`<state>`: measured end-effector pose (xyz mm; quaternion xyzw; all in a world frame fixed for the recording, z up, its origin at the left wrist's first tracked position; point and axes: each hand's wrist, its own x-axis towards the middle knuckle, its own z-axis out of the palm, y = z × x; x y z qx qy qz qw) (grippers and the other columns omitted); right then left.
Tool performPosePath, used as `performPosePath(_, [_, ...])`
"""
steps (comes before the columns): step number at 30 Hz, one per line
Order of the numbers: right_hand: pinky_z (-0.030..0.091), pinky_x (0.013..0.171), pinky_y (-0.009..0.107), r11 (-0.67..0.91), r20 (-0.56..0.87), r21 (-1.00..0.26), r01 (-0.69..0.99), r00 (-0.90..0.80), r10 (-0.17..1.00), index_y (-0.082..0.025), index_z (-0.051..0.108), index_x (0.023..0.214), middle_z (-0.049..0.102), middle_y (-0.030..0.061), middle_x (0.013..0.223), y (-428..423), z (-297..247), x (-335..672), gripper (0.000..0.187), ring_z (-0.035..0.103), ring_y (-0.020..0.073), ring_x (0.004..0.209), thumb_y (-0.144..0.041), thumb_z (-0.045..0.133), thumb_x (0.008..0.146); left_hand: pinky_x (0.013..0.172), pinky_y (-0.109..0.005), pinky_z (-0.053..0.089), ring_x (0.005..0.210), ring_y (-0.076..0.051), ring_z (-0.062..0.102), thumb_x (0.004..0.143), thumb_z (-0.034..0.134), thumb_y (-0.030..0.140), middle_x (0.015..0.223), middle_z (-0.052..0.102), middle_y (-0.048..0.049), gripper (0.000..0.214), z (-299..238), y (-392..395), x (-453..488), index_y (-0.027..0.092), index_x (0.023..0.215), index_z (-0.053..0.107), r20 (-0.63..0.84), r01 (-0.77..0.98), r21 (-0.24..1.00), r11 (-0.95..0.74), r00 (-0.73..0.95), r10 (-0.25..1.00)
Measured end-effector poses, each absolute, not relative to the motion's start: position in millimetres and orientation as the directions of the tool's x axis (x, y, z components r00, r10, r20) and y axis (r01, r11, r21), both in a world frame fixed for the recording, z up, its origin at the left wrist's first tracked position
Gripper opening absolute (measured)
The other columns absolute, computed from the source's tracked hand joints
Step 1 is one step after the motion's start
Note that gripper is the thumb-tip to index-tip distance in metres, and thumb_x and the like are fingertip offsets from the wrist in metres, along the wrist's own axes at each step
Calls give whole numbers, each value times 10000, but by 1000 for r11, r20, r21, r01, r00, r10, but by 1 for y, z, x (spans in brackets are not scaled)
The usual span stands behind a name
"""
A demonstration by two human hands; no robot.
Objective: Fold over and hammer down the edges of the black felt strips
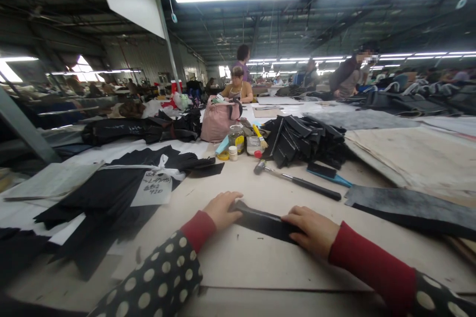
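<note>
A narrow black fabric strip lies across the pale work surface between my hands. My left hand grips its left end, where a bit of the edge is lifted. At the other end my right hand has thumb and fingers closed over the strip. Just beyond the strip lies a hammer with a black handle, its metal head toward the left. Behind the hammer's handle rests a brush with a blue handle and dark bristles.
Black cut pieces are heaped at the back, beside a glass jar, a yellow-handled brush and a pink bag. At left lie black fabric bundles with a handwritten tag. Co-workers are further back.
</note>
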<state>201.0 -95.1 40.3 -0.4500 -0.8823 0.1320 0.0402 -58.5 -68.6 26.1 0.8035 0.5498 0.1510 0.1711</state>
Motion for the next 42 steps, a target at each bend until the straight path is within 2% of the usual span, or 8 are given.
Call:
performPosePath(5, [383, 619, 266, 544, -246, -341, 767, -631, 735, -215, 637, 876, 614, 42, 803, -106, 58, 208, 227, 550, 168, 709, -290, 501, 710, 684, -258, 412, 730, -151, 526, 653, 546, 231, 795, 565, 5, 457, 25, -57, -45, 212, 1106, 491, -47, 727, 621, -292, 407, 912])
performPosePath(9, [365, 596, 262, 478, -152, -403, 780, -573, 806, -192, 622, 902, 628, 34, 732, -85, 57, 198, 275, 536, 151, 645, -352, 461, 746, 631, -227, 412, 685, -130, 522, 659, 551, 235, 755, 569, 15, 380, 19, -49, -23, 180, 1033, 517, -18, 569, 756, -322, 510, 860])
performPosePath(12, [367, 601, 257, 433, -33, -499, 750, -516, 856, -156, 604, 892, 612, 42, 727, -62, 43, 182, 269, 518, 146, 650, -329, 466, 739, 623, -219, 404, 691, -127, 514, 657, 569, 243, 744, 568, 17, 311, 15, -47, -12, 170, 958, 537, 23, 533, 760, -371, 548, 836])
performPosePath(15, [373, 591, 233, 373, -23, -676, 636, -523, 852, -143, 578, 870, 584, 27, 729, -46, 25, 168, 215, 503, 129, 657, -238, 494, 696, 605, -216, 395, 679, -127, 502, 671, 569, 286, 720, 555, 23, 258, 11, -46, -14, 174, 902, 541, 58, 583, 716, -384, 498, 865])
performPosePath(19, [365, 550, 211, 258, -34, -830, 494, -507, 861, -142, 526, 894, 514, -16, 659, -38, 10, 163, 231, 466, 99, 595, -181, 493, 668, 632, -243, 404, 669, -126, 497, 726, 510, 348, 782, 546, 5, 340, 11, -44, -24, 182, 1022, 499, 116, 638, 694, -334, 359, 926])
performPosePath(26, [358, 560, 221, 230, 8, -872, 431, -459, 888, -151, 490, 953, 425, -43, 624, -36, 5, 167, 284, 431, 88, 573, -159, 486, 669, 842, -383, 361, 991, -243, 444, 573, 654, 423, 1095, 488, -61, 769, 15, -58, -10, 248, 1244, 321, 184, 735, 554, -391, 350, 919])
performPosePath(30, [368, 560, 215, 208, -13, -895, 395, -489, 872, -157, 481, 973, 450, -38, 636, -36, 3, 168, 292, 446, 88, 583, -165, 485, 681, 852, -394, 355, 978, -239, 457, 614, 625, 306, 1050, 530, -48, 650, 15, -59, -3, 243, 1209, 369, 139, 770, 546, -330, 305, 942])
performPosePath(42, [326, 507, 211, 161, -63, -916, 369, -527, 848, -126, 461, 1024, 440, -38, 617, -38, 12, 170, 338, 409, 81, 537, -227, 483, 702, 668, -254, 408, 696, -133, 506, 645, 549, 171, 792, 535, 7, 507, 10, -51, -8, 211, 1136, 426, 47, 569, 799, -195, 264, 963])
